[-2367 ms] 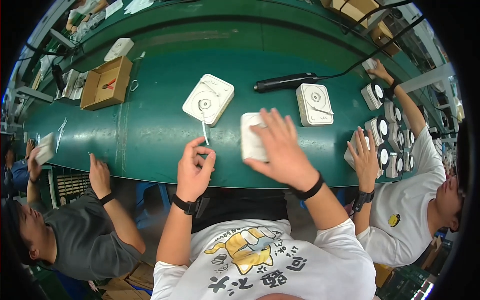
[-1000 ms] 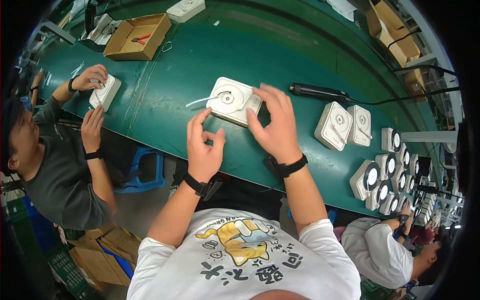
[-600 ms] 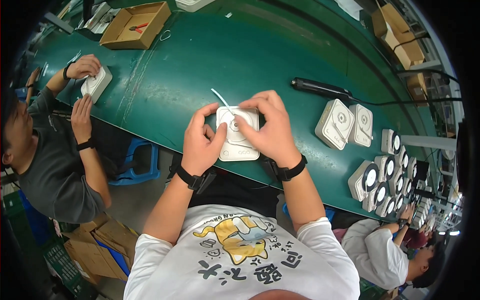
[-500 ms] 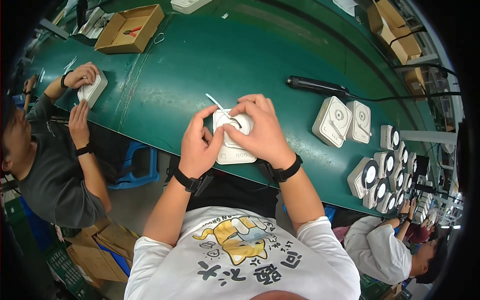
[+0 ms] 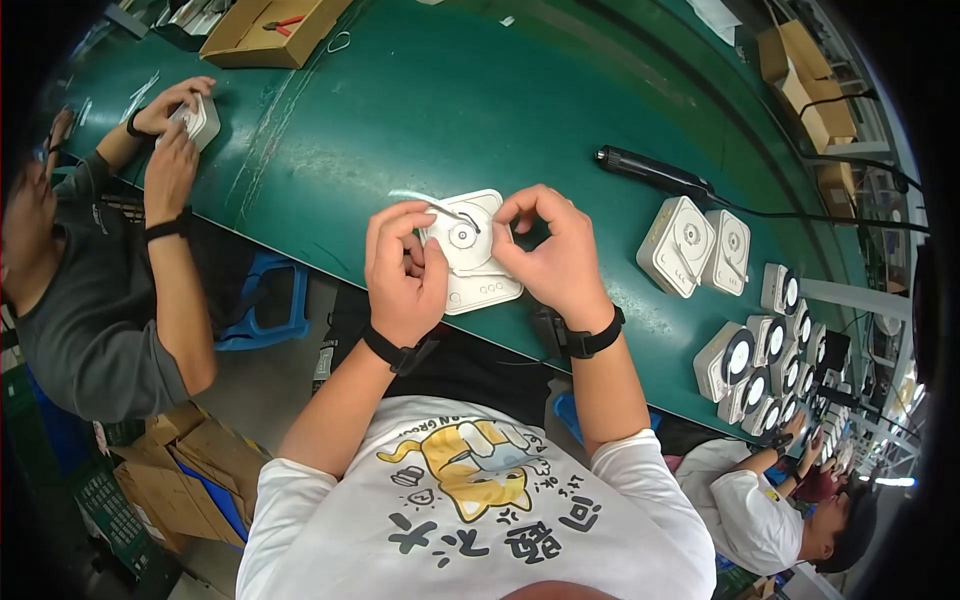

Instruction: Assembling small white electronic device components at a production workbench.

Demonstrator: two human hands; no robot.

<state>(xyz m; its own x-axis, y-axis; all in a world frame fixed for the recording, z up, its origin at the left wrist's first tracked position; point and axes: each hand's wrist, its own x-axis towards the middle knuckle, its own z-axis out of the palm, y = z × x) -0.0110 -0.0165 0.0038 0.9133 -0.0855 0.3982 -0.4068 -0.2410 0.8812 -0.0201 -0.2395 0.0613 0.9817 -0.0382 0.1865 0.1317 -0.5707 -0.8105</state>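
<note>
A white turntable-shaped box (image 5: 486, 293) lies on the green bench in front of me, slightly tilted in its outline. Its round disc, with a small ring at the centre, faces up. At its left edge is my left hand (image 5: 406, 268), thumb and fingers curled against the disc's side. My right hand (image 5: 556, 248) grips the opposite side, index finger and thumb bent against the edge. A thin pale strip (image 5: 408, 195) sticks out past my left fingertips, and a dark curved piece (image 5: 470, 222) shows on the disc. The fingertips' undersides are hidden.
Two similar white boxes (image 5: 678, 245) stand to the right, below a black handheld tool (image 5: 650, 168) with a cable. Several boxes with black discs (image 5: 727, 360) crowd the far right. A cardboard tray (image 5: 250, 40) holds red-handled pliers. Co-workers sit on both sides; the left one handles another box (image 5: 205, 125).
My thumbs have moved off the disc's middle, and my hands have spread apart to its sides. The disc's centre now shows. The box sits a little higher and more turned.
</note>
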